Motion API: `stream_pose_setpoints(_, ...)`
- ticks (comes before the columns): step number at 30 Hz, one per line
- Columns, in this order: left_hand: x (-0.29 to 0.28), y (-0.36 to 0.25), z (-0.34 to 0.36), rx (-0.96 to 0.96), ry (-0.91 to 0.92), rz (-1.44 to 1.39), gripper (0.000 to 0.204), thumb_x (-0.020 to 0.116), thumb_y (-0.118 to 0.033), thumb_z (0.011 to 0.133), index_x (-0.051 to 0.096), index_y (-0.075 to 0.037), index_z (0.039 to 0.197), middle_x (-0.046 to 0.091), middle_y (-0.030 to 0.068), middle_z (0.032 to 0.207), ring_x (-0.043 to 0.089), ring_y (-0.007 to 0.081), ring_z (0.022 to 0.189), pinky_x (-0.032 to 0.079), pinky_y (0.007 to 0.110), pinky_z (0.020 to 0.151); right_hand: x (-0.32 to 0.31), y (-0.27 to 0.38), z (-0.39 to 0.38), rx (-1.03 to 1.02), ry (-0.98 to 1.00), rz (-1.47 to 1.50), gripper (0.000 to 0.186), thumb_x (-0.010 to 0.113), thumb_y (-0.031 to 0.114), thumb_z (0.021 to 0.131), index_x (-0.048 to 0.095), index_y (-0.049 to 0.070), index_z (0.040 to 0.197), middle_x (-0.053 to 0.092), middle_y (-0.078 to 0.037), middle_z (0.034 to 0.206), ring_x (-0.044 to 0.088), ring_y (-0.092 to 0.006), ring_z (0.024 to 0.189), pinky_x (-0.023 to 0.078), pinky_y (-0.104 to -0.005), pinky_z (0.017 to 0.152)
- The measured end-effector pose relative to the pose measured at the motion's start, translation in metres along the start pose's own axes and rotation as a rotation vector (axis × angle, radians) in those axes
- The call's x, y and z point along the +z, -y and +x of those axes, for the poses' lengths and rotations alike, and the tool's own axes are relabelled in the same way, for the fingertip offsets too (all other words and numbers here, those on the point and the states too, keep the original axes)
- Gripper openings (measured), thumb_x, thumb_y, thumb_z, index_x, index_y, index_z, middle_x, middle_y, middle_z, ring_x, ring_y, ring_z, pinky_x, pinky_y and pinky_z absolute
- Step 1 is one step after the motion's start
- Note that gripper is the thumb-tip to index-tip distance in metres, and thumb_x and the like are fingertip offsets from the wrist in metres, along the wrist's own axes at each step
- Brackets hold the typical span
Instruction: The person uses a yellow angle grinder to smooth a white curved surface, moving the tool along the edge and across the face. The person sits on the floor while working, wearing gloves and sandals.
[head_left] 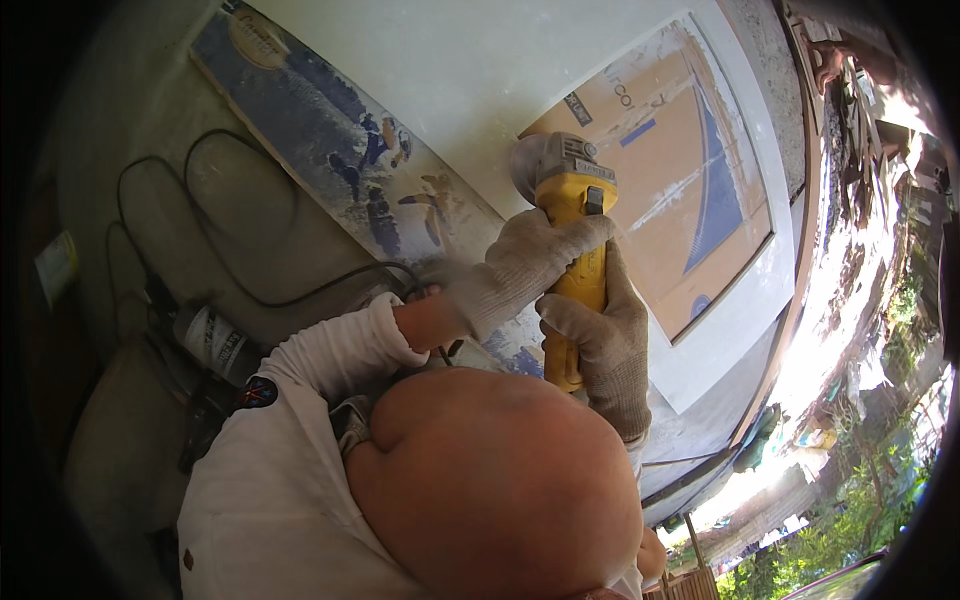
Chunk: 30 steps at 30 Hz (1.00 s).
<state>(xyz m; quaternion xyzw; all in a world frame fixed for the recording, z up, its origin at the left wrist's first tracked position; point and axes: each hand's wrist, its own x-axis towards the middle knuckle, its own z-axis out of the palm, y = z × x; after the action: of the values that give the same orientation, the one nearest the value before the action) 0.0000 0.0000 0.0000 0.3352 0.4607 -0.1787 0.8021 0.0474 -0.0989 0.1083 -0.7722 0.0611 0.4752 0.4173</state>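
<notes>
Both my hands wear dusty knit work gloves and grip a yellow angle grinder (pixel 585 265). My left hand (pixel 535 250) wraps around its body just behind the grey head. Lower on the body, my right hand (pixel 610 335) holds the rear part. The disc (pixel 523 168) shows hazily at the left side of the head, near the inner edge of an opening in a large white slab (pixel 450 75). Whether the disc touches the slab, I cannot tell. Brown printed cardboard (pixel 655 170) with blue patches shows inside that opening.
A dusty blue and white board (pixel 330 140) lies at the left. Black cable (pixel 190 190) loops over the floor, and a dark bottle-like object with a pale label (pixel 212 340) is nearby. At the far right, a person's hand (pixel 828 62) shows above bright rubble and greenery.
</notes>
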Motion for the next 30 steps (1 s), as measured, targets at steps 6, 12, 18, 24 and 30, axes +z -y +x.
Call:
stream_pose_setpoints(6,-0.008,-0.011,-0.005,-0.071,-0.045,0.066,0.063,0.081,-0.052,0.094,0.071,0.003,0.123,0.077,0.0137,0.108,0.08,0.0216,0.092,0.067,0.034,0.081,0.004,0.011,0.004,-0.016,0.021,-0.044,0.092,0.079,0.011,0.075,0.05,-0.006,0.161,0.073,-0.012,0.109,0.071,-0.0194,0.093,0.06,-0.0334,0.086)
stream_pose_setpoints(12,0.002,-0.011,-0.007,-0.079,-0.015,0.022,0.063,0.081,-0.051,0.095,0.07,0.003,0.125,0.077,0.013,0.107,0.08,0.0213,0.093,0.067,0.034,0.081,-0.003,0.009,0.002,0.036,0.004,-0.028,0.093,0.079,0.012,0.078,0.047,-0.005,0.163,0.073,-0.012,0.111,0.072,-0.0202,0.095,0.06,-0.0337,0.086)
stream_pose_setpoints(18,0.006,-0.007,0.001,-0.03,0.015,0.12,0.063,0.082,-0.051,0.096,0.07,0.003,0.126,0.077,0.0131,0.109,0.08,0.0214,0.096,0.067,0.034,0.083,-0.007,-0.001,-0.003,0.002,0.02,0.102,0.095,0.081,0.01,0.084,0.039,-0.005,0.167,0.072,-0.013,0.117,0.072,-0.0207,0.1,0.059,-0.0336,0.089)
stream_pose_setpoints(24,-0.002,-0.013,0.0,-0.02,-0.009,0.212,0.064,0.082,-0.052,0.096,0.07,0.004,0.127,0.077,0.014,0.11,0.08,0.0221,0.094,0.068,0.036,0.081,0.001,-0.006,-0.001,0.005,0.036,0.21,0.094,0.081,0.005,0.086,0.037,-0.005,0.169,0.072,-0.014,0.122,0.073,-0.0211,0.103,0.061,-0.0344,0.091)
stream_pose_setpoints(30,-0.005,-0.015,0.001,-0.048,-0.039,0.178,0.067,0.082,-0.053,0.095,0.069,0.004,0.128,0.077,0.0152,0.11,0.081,0.0244,0.094,0.069,0.036,0.082,0.002,-0.006,0.005,0.012,0.049,0.145,0.093,0.081,0.007,0.086,0.037,-0.007,0.167,0.072,-0.015,0.123,0.073,-0.0221,0.104,0.061,-0.0349,0.091)
